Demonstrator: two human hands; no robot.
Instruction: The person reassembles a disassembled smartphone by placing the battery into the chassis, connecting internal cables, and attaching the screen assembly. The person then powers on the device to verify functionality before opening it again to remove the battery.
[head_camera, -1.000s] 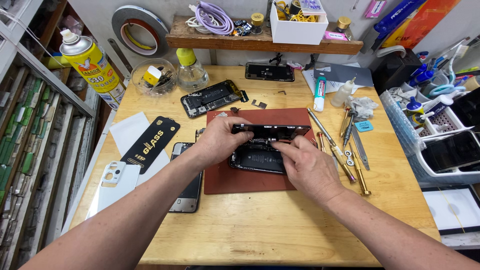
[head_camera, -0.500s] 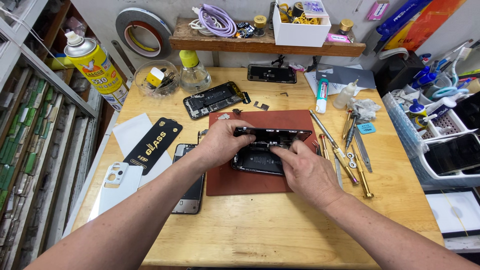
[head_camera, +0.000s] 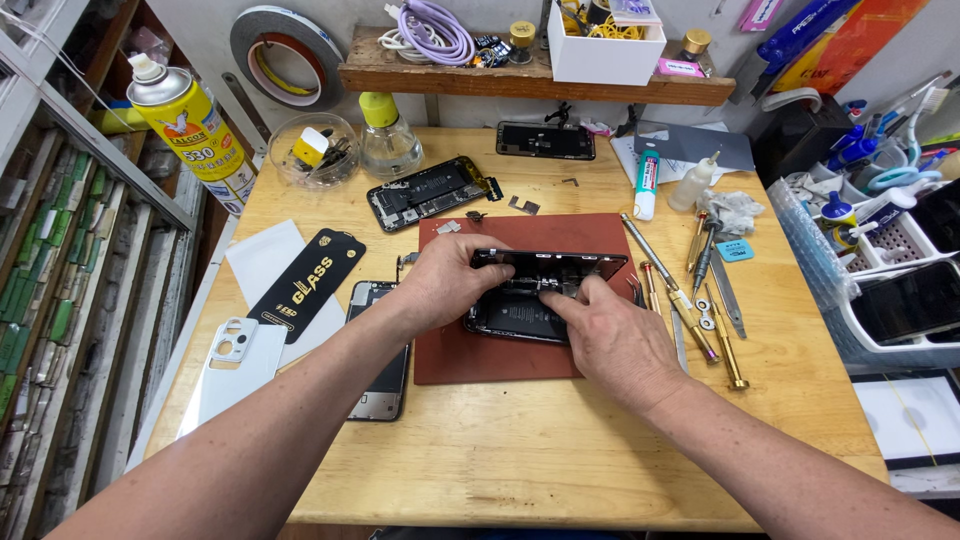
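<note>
An opened black smartphone lies on a red-brown work mat in the middle of a wooden table. Its screen panel is tilted up along the far edge, over the phone body. My left hand grips the left end of the raised screen. My right hand rests on the phone body, its fingertips pressing on the parts inside near the screen's hinge side.
Screwdrivers and tweezers lie right of the mat. Another opened phone and a screen lie behind. A dark phone, a white back cover and a black glass-protector pack lie left. A spray can stands far left.
My hands have stayed on the phone with only small shifts; my right fingers have moved slightly up towards the raised screen edge.
</note>
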